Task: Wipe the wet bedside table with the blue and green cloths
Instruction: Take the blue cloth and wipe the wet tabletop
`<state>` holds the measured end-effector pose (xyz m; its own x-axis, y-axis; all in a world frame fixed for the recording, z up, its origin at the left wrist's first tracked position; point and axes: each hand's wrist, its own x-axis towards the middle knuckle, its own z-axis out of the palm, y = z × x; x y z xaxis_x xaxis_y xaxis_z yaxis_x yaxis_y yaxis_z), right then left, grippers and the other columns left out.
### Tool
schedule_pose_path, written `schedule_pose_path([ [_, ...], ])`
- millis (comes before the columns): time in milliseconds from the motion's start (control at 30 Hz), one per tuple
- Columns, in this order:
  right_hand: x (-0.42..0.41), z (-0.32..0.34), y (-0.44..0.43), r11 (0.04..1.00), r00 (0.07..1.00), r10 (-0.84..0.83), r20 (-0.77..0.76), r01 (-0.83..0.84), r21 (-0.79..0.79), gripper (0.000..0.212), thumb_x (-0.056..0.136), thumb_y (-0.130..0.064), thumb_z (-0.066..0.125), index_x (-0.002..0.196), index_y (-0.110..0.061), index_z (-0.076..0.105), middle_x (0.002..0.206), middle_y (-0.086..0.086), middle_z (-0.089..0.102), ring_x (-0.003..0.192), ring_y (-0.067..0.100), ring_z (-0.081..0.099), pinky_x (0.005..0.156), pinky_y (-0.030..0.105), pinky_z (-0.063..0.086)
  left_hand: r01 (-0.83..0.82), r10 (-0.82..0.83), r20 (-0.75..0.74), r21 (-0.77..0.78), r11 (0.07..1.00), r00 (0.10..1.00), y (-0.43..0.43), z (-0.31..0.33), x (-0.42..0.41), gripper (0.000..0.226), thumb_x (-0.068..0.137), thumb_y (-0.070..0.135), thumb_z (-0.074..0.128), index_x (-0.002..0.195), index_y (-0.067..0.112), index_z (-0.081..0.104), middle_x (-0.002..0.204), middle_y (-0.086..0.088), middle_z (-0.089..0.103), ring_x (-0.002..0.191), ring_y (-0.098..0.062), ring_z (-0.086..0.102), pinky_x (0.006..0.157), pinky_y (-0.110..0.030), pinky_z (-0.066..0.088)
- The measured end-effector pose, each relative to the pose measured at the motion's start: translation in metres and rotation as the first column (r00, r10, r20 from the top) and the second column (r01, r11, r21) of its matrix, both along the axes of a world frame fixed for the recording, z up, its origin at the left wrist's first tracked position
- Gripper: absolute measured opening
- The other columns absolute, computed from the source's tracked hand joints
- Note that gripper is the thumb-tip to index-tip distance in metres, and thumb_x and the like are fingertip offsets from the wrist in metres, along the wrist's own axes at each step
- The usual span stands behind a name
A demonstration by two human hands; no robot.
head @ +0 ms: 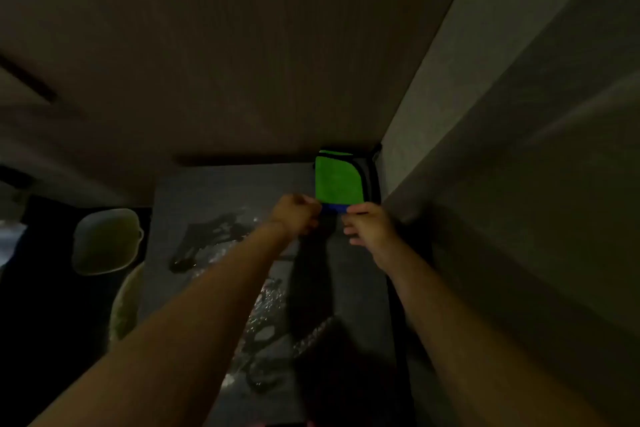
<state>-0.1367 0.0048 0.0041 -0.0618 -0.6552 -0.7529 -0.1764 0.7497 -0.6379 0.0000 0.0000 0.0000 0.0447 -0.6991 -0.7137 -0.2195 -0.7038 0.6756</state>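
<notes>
The dim worktop (pixel 194 191) has water (pixel 207 239) pooled on its left side. The fingers of my left hand (pixel 294 215) and right hand (pixel 367 225) pinch the blue cloth (pixel 334 208), which touches the green cloth (pixel 337 178). I judge that a quick tug could drag the green one along.

The dark bedside table (pixel 207 191) is glistening with puddles and streaks of water. The green cloth (pixel 337 180) is lying folded at the table's far right corner. The blue cloth (pixel 334 208), seemingly folded too, is showing as a thin strip just nearer along that side.

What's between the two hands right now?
In the head view, a short strip of blue cloth spans the gap from the left hand to the right hand. It lies just in front of the green cloth.
</notes>
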Motion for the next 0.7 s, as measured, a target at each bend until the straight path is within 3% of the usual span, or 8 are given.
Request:
schedule_pose_path([
  [100,-0.002,-0.021,-0.008,0.999,0.998,-0.033,-0.057,0.032,-0.021,0.031,0.089,-0.001,0.054,0.120,0.003,0.051,0.069,0.004,0.049,0.057,0.012,0.046,0.051,0.023,0.036,-0.024,0.025,0.078,-0.020,1.000,0.997,-0.009,-0.022,0.002,0.030,0.092,0.004,0.053,0.066,0.016,0.048,0.066,-0.011,0.050,0.060,-0.020,0.048,0.060,-0.026,0.040],
  [200,-0.003,-0.033,-0.015,0.998,0.997,-0.055,-0.049,0.053,-0.027,0.029,0.089,0.001,0.054,0.117,0.003,0.051,0.068,0.004,0.048,0.056,0.013,0.045,0.051,0.024,0.036,-0.059,0.062,0.108,-0.031,0.998,0.992,-0.019,-0.036,0.002,0.028,0.089,0.008,0.060,0.066,0.019,0.049,0.076,-0.020,0.060,0.088,-0.033,0.061,0.079,-0.036,0.045],
  [267,-0.002,-0.035,-0.020,0.998,0.998,-0.050,-0.047,0.048,-0.049,0.022,0.088,0.002,0.054,0.109,-0.003,0.052,0.067,0.004,0.048,0.055,0.013,0.045,0.051,0.024,0.036,-0.055,0.059,0.119,-0.039,0.998,0.991,-0.027,-0.042,-0.001,0.023,0.087,0.008,0.062,0.067,0.017,0.053,0.088,-0.025,0.061,0.104,-0.041,0.062,0.082,-0.039,0.046],
  [367,0.000,-0.041,-0.027,0.992,0.992,-0.045,-0.118,0.031,-0.119,0.017,0.084,0.001,0.057,0.098,-0.005,0.050,0.075,0.010,0.055,0.065,0.020,0.053,0.055,0.027,0.039,-0.003,0.012,0.141,-0.062,0.998,0.990,-0.035,-0.042,-0.003,0.014,0.085,0.009,0.064,0.072,0.008,0.060,0.090,-0.028,0.062,0.093,-0.034,0.063,0.082,-0.044,0.049],
  [500,-0.003,-0.052,-0.036,0.972,0.931,-0.001,-0.365,-0.084,-0.218,0.033,0.080,-0.006,0.062,0.112,-0.003,0.054,0.104,0.016,0.060,0.093,0.032,0.059,0.073,0.034,0.047,0.020,-0.002,0.199,-0.085,0.996,0.980,-0.043,-0.046,-0.004,0.017,0.084,0.013,0.065,0.090,-0.004,0.067,0.100,-0.032,0.066,0.096,-0.041,0.065,0.079,-0.043,0.052],
  [600,-0.002,-0.059,-0.037,0.944,0.867,0.094,-0.490,-0.233,-0.231,0.033,0.079,-0.015,0.064,0.109,-0.006,0.057,0.110,0.020,0.060,0.095,0.038,0.060,0.082,0.045,0.053,-0.006,0.017,0.165,-0.069,0.998,0.986,-0.050,-0.051,-0.007,0.026,0.082,0.017,0.070,0.061,0.010,0.057,0.080,-0.023,0.062,0.081,-0.029,0.061,0.072,-0.037,0.048],
  [700,-0.001,-0.063,-0.038,0.924,0.813,0.158,-0.560,-0.323,-0.207,0.036,0.077,-0.016,0.066,0.110,-0.005,0.058,0.113,0.023,0.059,0.097,0.040,0.060,0.084,0.048,0.052,-0.008,0.017,0.137,-0.063,0.998,0.990,-0.055,-0.056,-0.013,0.033,0.081,0.017,0.072,0.057,0.016,0.049,0.080,-0.018,0.058,0.078,-0.024,0.055,0.073,-0.034,0.045],
])
